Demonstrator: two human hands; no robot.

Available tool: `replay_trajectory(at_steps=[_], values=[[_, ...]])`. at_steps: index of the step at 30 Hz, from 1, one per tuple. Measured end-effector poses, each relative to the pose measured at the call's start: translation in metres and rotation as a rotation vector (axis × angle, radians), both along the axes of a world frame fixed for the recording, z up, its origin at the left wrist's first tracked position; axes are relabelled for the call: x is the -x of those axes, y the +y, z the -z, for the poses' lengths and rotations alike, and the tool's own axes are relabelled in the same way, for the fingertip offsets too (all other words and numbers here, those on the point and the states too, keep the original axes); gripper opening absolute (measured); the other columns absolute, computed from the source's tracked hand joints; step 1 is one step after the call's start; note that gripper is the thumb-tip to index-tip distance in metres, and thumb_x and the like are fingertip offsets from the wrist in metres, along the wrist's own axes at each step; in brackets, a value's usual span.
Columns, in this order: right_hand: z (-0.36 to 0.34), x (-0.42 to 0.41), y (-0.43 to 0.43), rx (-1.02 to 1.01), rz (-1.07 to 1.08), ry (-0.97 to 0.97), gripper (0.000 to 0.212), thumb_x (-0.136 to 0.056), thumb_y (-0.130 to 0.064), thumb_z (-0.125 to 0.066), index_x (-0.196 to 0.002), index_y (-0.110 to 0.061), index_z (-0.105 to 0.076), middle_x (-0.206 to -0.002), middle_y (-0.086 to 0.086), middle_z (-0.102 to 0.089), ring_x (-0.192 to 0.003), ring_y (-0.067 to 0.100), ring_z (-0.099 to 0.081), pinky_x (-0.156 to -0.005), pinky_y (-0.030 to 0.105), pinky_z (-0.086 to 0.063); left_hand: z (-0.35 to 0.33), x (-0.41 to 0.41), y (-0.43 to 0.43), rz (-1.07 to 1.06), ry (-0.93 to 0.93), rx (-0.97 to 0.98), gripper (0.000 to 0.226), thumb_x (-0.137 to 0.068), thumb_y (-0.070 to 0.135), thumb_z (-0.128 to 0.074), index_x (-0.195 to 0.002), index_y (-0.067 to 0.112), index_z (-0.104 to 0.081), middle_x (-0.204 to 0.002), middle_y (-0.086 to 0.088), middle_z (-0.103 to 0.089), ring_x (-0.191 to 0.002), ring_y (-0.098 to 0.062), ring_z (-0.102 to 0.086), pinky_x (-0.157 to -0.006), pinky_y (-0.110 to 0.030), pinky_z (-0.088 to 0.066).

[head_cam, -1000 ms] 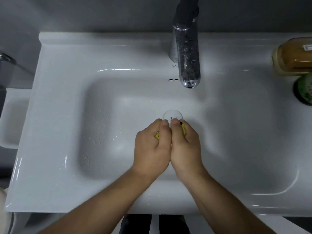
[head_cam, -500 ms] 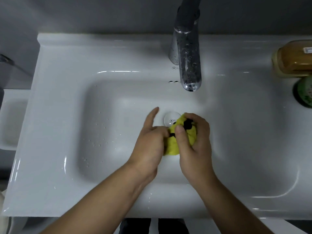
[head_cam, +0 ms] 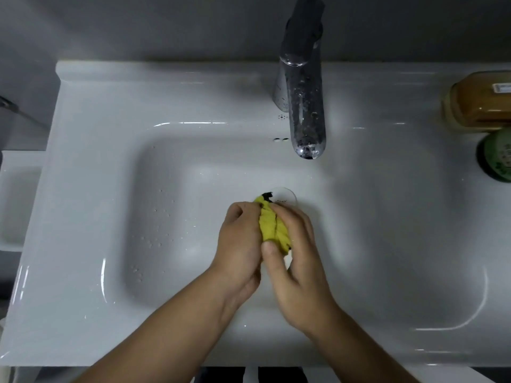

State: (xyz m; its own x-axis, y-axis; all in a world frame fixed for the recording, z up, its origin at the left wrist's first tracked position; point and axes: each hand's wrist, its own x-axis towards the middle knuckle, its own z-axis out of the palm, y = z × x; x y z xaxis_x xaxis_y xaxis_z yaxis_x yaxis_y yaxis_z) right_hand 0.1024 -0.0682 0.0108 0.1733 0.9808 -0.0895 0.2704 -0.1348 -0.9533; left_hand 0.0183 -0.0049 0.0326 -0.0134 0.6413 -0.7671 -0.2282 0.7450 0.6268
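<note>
A small yellow cloth with black marks (head_cam: 272, 225) is bunched between both my hands, low over the white sink basin (head_cam: 171, 217). My left hand (head_cam: 239, 244) grips its left side with curled fingers. My right hand (head_cam: 297, 252) wraps its right side, thumb pressing on the cloth's near end. A black tip of the cloth pokes out toward the round white drain plug (head_cam: 286, 196), which my hands partly hide.
A chrome faucet (head_cam: 304, 106) wet with droplets stands at the back, with no water running. An amber soap box (head_cam: 481, 103) and a green round container (head_cam: 497, 158) sit on the right ledge. Water droplets dot the basin's left side.
My hands went from pressed together around the hidden cloth, to parting with it exposed, to closing on it again. My left fingers, spread half a second ago, are curled round the cloth.
</note>
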Motion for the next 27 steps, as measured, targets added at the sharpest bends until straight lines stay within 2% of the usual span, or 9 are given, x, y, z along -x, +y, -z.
replay_trajectory(at_steps=[3, 5, 6, 9, 12, 14, 20, 22, 27], values=[[0.004, 0.003, 0.003, -0.049, 0.023, -0.179, 0.035, -0.097, -0.033, -0.039, -0.128, -0.024, -0.054, -0.132, 0.001, -0.046, -0.119, 0.004, -0.053, -0.099, 0.012, -0.040, -0.005, -0.005, -0.007, 0.074, -0.035, 0.008, 0.020, -0.090, 0.034, -0.051, -0.088, 0.015, -0.055, -0.079, -0.007, -0.054, -0.080, -0.022, -0.056, -0.072, -0.036, -0.049], [0.004, 0.002, 0.013, -0.074, 0.079, -0.219, 0.022, -0.098, -0.031, -0.037, -0.109, -0.024, -0.054, -0.113, 0.000, -0.047, -0.099, 0.001, -0.054, -0.082, 0.009, -0.043, -0.007, -0.008, -0.010, 0.170, 0.004, -0.057, 0.043, -0.102, 0.044, -0.043, -0.075, 0.014, -0.060, -0.074, -0.001, -0.063, -0.079, -0.014, -0.064, -0.077, -0.029, -0.052], [0.004, 0.002, 0.018, -0.083, 0.095, -0.218, 0.020, -0.099, -0.030, -0.037, -0.100, -0.020, -0.054, -0.103, 0.000, -0.050, -0.091, 0.004, -0.054, -0.075, 0.015, -0.045, -0.007, -0.009, -0.010, 0.206, 0.058, -0.109, 0.051, -0.106, 0.044, -0.038, -0.069, 0.018, -0.061, -0.068, 0.007, -0.067, -0.073, -0.007, -0.066, -0.075, -0.023, -0.053], [0.000, 0.006, 0.030, -0.013, 0.154, -0.055, 0.033, -0.097, -0.033, -0.040, -0.078, -0.008, -0.050, -0.072, 0.007, -0.057, -0.069, 0.018, -0.055, -0.063, 0.038, -0.048, -0.005, -0.008, -0.009, 0.277, 0.215, -0.309, 0.055, -0.110, 0.022, -0.033, -0.058, 0.026, -0.050, -0.048, 0.018, -0.058, -0.050, 0.003, -0.053, -0.053, -0.010, -0.041], [-0.011, 0.009, 0.040, 0.073, 0.218, 0.071, 0.039, -0.094, -0.037, -0.048, -0.073, -0.003, -0.050, -0.062, 0.007, -0.056, -0.059, 0.017, -0.053, -0.056, 0.030, -0.047, -0.002, -0.004, -0.005, 0.279, 0.288, -0.438, 0.056, -0.106, 0.013, -0.037, -0.053, 0.029, -0.045, -0.049, 0.014, -0.052, -0.051, -0.002, -0.047, -0.054, -0.020, -0.041], [-0.014, 0.009, 0.048, 0.130, 0.282, 0.123, 0.036, -0.094, -0.030, -0.055, -0.070, -0.004, -0.047, -0.060, 0.000, -0.050, -0.055, 0.009, -0.048, -0.053, 0.021, -0.042, -0.001, -0.003, -0.003, 0.274, 0.316, -0.493, 0.056, -0.106, 0.015, -0.038, -0.052, 0.030, -0.043, -0.049, 0.013, -0.048, -0.052, -0.006, -0.044, -0.055, -0.027, -0.039], [-0.010, 0.014, 0.066, 0.385, 0.422, 0.379, 0.035, -0.088, -0.023, -0.053, -0.057, -0.014, -0.040, -0.055, -0.002, -0.046, -0.062, 0.020, -0.048, -0.061, 0.035, -0.042, 0.012, 0.004, 0.007, 0.379, 0.504, -0.735, 0.046, -0.101, 0.033, -0.034, -0.056, 0.036, -0.037, -0.049, 0.012, -0.045, -0.048, -0.007, -0.042, -0.049, -0.026, -0.033], [-0.007, 0.015, 0.066, 0.479, 0.438, 0.447, 0.034, -0.087, -0.016, -0.051, -0.054, -0.016, -0.042, -0.051, -0.005, -0.046, -0.061, 0.020, -0.049, -0.059, 0.034, -0.041, 0.018, 0.007, 0.007, 0.416, 0.560, -0.795, 0.042, -0.100, 0.036, -0.032, -0.058, 0.037, -0.034, -0.049, 0.009, -0.042, -0.048, -0.010, -0.041, -0.048, -0.027, -0.032], [-0.020, 0.008, 0.060, 0.575, 0.417, 0.515, 0.038, -0.092, -0.019, -0.052, -0.054, -0.018, -0.048, -0.050, -0.005, -0.051, -0.056, 0.017, -0.053, -0.051, 0.026, -0.043, 0.012, 0.010, 0.002, 0.488, 0.618, -0.894, 0.040, -0.100, 0.035, -0.030, -0.064, 0.020, -0.038, -0.051, 0.006, -0.040, -0.047, -0.018, -0.042, -0.046, -0.033, -0.035]])
